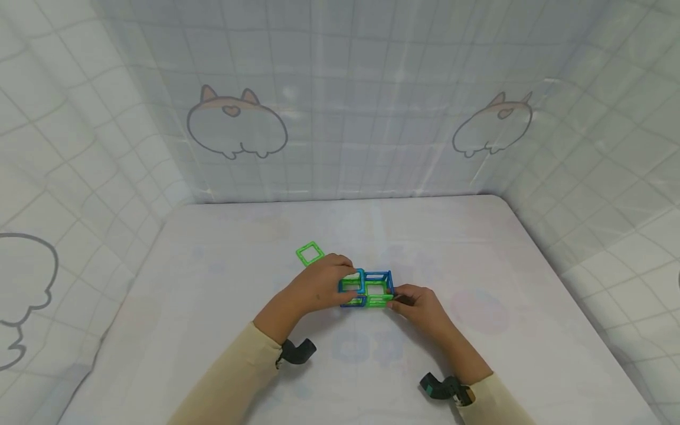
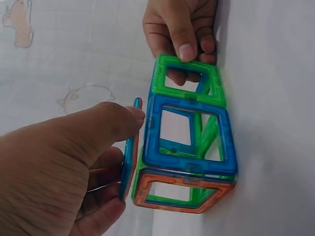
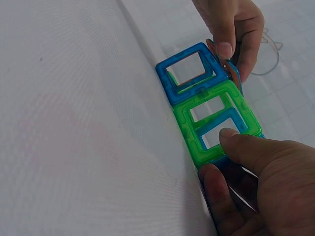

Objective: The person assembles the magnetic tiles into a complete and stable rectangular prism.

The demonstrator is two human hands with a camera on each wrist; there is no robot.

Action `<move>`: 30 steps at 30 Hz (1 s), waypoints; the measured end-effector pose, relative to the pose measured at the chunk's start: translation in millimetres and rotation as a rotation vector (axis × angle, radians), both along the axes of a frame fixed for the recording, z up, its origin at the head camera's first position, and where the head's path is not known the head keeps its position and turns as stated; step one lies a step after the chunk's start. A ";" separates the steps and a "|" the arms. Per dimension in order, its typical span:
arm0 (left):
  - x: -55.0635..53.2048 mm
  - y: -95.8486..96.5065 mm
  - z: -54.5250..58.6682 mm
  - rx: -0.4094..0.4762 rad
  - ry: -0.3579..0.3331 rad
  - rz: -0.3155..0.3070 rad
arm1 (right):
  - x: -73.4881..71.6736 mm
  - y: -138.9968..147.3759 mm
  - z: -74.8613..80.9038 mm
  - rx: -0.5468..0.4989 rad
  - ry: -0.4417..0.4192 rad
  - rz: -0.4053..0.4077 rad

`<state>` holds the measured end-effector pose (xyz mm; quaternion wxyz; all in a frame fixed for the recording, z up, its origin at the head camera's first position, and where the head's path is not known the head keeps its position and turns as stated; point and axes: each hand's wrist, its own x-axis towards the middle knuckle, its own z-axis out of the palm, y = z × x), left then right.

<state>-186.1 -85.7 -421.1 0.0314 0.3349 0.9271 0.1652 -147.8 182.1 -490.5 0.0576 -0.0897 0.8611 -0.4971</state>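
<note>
Magnetic square tiles, hollow in the middle, form a low two-cell block on the table. Its long side shows a blue tile beside a green tile, and an orange tile closes one end. Between thumb and fingers my left hand pinches a separate blue tile with an orange edge, held on edge at the block's top. My right hand holds the opposite end, its thumb on the green tile and its other fingers partly hidden behind.
A loose green square tile lies flat just beyond my left hand. The white-covered table is bounded by pale gridded curtains at the back and both sides. Dark wrist mounts sit at both cuffs.
</note>
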 end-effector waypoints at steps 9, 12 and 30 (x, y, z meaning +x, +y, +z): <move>-0.2 2.4 -4.2 -0.009 -0.010 0.007 | -0.7 1.4 -0.7 -0.007 0.018 0.021; -0.4 2.2 -5.6 -0.003 0.004 0.009 | -0.8 1.7 -0.9 -0.007 0.023 0.025; -2.1 -22.0 -28.0 0.208 -0.004 0.231 | -1.7 1.4 -1.6 -0.011 0.018 0.021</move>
